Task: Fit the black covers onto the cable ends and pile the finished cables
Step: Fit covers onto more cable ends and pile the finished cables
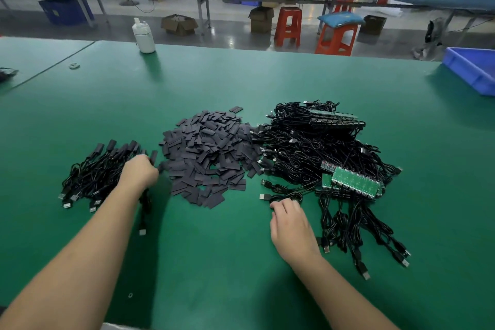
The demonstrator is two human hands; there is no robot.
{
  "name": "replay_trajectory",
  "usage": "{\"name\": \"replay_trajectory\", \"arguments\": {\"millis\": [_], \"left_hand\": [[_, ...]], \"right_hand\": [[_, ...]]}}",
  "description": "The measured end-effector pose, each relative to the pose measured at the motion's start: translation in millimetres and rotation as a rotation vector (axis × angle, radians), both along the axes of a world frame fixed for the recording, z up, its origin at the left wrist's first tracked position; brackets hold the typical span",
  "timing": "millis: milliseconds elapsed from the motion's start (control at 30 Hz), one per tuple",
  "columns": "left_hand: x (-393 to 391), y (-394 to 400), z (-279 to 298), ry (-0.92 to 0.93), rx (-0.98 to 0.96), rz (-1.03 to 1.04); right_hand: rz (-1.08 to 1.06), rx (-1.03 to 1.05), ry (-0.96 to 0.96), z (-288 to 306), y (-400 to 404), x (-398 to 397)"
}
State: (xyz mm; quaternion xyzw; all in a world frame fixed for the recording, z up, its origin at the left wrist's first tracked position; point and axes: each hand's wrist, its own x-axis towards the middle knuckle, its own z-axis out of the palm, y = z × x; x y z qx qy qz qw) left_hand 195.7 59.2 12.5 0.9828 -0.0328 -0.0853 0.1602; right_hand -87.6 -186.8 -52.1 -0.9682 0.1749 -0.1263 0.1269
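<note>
A heap of flat black covers [209, 153] lies in the middle of the green table [241, 80]. Left of it sits a pile of finished cables [99, 171] with covers on their ends. To the right is a big tangle of black cables with small green boards [321, 153]. My left hand [139, 171] is at the right edge of the finished pile and grips a covered cable whose USB plug trails down under my forearm. My right hand [289, 222] rests by the tangle, its curled fingers on a loose coiled cable [284, 195].
A white bottle [144, 35] stands at the table's far edge. A blue bin [474, 69] sits at the far right. A small ring [74, 65] lies far left. Beyond the table are red stools, cardboard boxes and other workbenches.
</note>
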Motion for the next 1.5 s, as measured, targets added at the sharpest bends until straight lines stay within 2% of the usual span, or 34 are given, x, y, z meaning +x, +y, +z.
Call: {"name": "replay_trajectory", "arguments": {"millis": [333,600,667,800,1000,1367,1500], "left_hand": [[43,-4,-23,-0.172,0.013,0.026],[9,-14,-32,-0.277,-0.019,-0.043],[-6,-14,-35,-0.309,0.051,-0.092],[-27,-7,-49,-0.199,0.239,-0.09],[-18,10,-51,-0.108,0.234,-0.077],[18,55,-42,-0.065,0.283,-0.055],[10,43,-31,-0.198,0.283,-0.095]], "right_hand": [[-0.011,-0.045,-0.113,2,2,-1],[-0.011,-0.041,-0.095,3,2,-1],[-0.009,-0.044,-0.094,3,2,-1],[-0.015,-0.04,-0.094,5,3,-3],[-0.026,-0.054,-0.087,5,4,-3],[-0.043,-0.094,-0.105,3,4,-1],[-0.036,-0.137,-0.132,2,3,0]]}}
